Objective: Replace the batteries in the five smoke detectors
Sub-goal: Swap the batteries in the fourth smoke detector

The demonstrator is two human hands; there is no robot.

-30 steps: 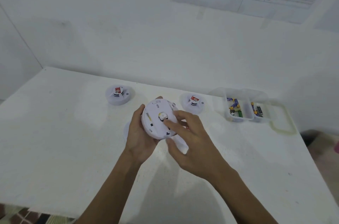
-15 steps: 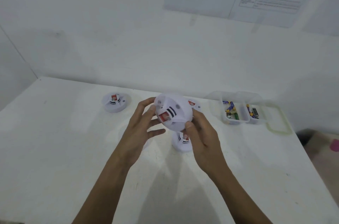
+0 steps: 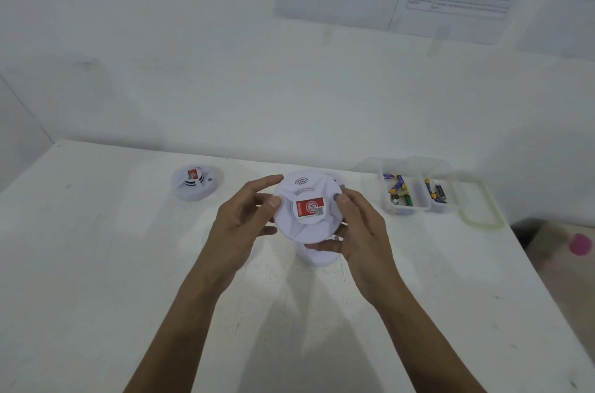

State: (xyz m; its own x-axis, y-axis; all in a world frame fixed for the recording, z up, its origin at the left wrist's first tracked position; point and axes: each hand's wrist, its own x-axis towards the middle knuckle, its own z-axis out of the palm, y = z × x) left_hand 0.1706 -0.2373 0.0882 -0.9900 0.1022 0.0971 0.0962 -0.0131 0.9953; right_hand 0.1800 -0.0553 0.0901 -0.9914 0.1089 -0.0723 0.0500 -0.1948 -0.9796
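Note:
A white round smoke detector [image 3: 306, 225] with a red label on its face is held above the white table [image 3: 96, 280], face toward me. My left hand [image 3: 244, 219] grips its left rim and my right hand [image 3: 357, 225] holds its right and lower rim. Directly under it another white detector [image 3: 317, 259] rests on the table, mostly hidden. A second detector [image 3: 193, 183] with a red label sits at the back left. A further one behind the held detector shows only as a sliver [image 3: 333, 178].
Two clear plastic tubs [image 3: 418, 202] with several batteries stand at the back right, a clear lid [image 3: 479, 219] lying beside them. The white wall with taped papers rises behind the table. The table's right edge drops to the floor.
The held detector was turned over: its underside faced me at first, now its labelled face does. Both hands shifted their grip around its rim.

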